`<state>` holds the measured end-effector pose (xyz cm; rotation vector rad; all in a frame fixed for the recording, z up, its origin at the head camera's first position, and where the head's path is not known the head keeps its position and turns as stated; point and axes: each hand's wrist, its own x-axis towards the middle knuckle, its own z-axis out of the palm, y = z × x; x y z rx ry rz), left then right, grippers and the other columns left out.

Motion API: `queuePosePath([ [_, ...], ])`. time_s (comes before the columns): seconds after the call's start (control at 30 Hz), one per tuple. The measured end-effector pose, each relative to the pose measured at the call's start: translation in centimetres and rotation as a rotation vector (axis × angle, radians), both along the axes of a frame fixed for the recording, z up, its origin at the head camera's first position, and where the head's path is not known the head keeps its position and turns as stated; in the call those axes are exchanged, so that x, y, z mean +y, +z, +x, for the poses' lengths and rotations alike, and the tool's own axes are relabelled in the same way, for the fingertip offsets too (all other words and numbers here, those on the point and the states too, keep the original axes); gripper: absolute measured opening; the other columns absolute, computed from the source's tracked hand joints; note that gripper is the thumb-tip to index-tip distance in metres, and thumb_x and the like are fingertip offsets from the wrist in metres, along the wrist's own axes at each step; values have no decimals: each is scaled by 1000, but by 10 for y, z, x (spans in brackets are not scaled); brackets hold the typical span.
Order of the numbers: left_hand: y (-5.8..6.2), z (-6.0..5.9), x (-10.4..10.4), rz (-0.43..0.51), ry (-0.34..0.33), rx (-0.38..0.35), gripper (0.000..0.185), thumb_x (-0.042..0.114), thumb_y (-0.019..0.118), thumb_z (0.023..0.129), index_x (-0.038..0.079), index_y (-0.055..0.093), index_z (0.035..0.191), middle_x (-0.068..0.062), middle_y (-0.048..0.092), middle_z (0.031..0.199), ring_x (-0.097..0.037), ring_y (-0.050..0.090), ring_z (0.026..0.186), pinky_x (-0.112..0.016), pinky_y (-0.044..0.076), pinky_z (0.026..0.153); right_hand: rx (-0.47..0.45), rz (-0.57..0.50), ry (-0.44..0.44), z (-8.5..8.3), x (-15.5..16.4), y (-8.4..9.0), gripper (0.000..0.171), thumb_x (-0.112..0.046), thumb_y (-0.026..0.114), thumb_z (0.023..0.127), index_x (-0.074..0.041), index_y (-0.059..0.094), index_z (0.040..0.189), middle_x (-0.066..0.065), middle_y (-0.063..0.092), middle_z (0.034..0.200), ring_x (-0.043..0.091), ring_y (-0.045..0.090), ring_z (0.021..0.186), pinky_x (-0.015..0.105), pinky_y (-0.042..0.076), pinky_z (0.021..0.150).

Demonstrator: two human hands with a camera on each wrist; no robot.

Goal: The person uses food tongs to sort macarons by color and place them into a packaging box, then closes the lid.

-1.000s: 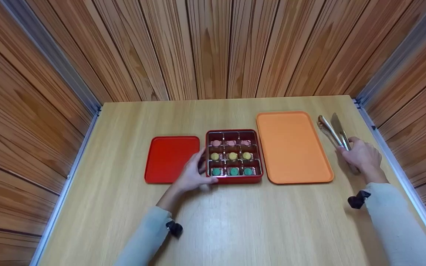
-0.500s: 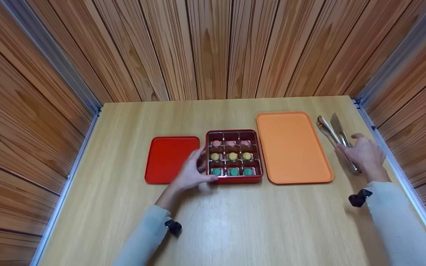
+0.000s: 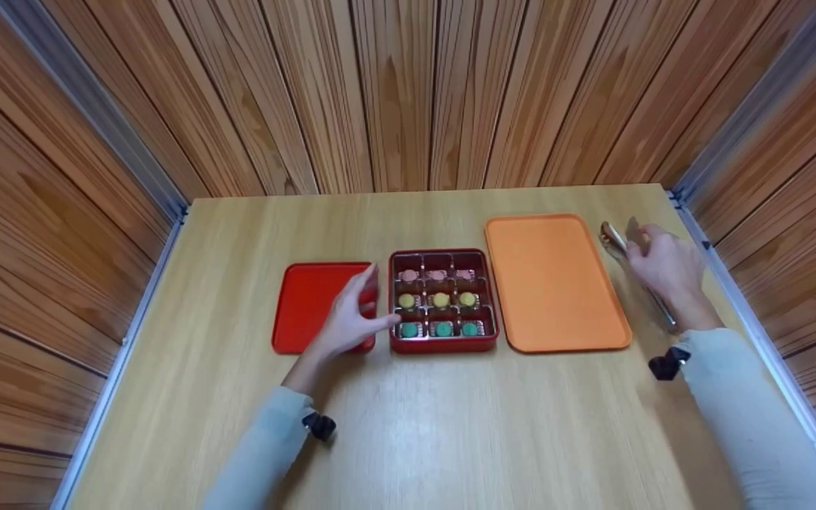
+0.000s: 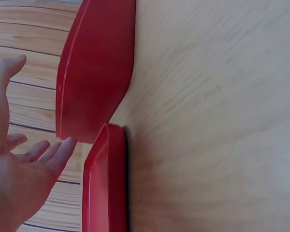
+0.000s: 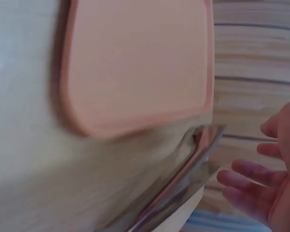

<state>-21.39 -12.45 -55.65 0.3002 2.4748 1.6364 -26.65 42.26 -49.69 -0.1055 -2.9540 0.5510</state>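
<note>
A red box [image 3: 443,347] with a divided insert holds rows of small pink [image 3: 437,275], yellow [image 3: 440,301] and green pieces [image 3: 443,329]. My left hand [image 3: 344,322] hovers at its left side with fingers spread, above a flat red lid or tray [image 3: 302,312]; in the left wrist view its palm [image 4: 19,179] holds nothing. Over at the right, my right hand [image 3: 670,273] is above two slender metal utensils, one with a flat knife-like blade [image 3: 633,225], the other with a rounded end [image 3: 612,234]. In the right wrist view, the loosely bent fingers [image 5: 249,174] appear apart from the utensils [image 5: 176,186].
An orange tray [image 3: 557,283] lies between the red box and the utensils. Wood-panelled walls [image 3: 401,99] rise behind and at both sides of the table [image 3: 450,425]. A metal rail [image 3: 755,319] runs along its right edge.
My left hand has drawn away leftward from the red box. My right hand has moved up and slightly left along the utensils. The box and orange tray keep their places.
</note>
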Motion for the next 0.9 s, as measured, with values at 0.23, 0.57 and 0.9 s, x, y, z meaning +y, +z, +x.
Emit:
queuePosePath([
  [0.23,8,-3,-15,-51,57,19,106,28,91,95,23,28,180,-10,38,183,-38,45,166,-57,52,129,-70,-76,129,-16,-44,12,49,-32,57,115,-1,64,153,31,74,123,40,67,94,44,50,71],
  [0.57,10,-2,-52,-116,90,54,106,32,88,97,23,24,181,-11,35,183,-40,41,166,-61,49,131,-89,-67,245,-36,-116,23,56,-47,60,115,-11,63,158,31,70,150,54,66,136,73,54,107],
  [0.9,5,2,-95,-172,149,89,105,33,84,99,18,22,182,-18,29,185,-43,35,168,-72,37,136,-104,-144,365,-45,-181,17,69,-51,69,109,-10,58,163,25,55,170,53,56,151,74,44,126],
])
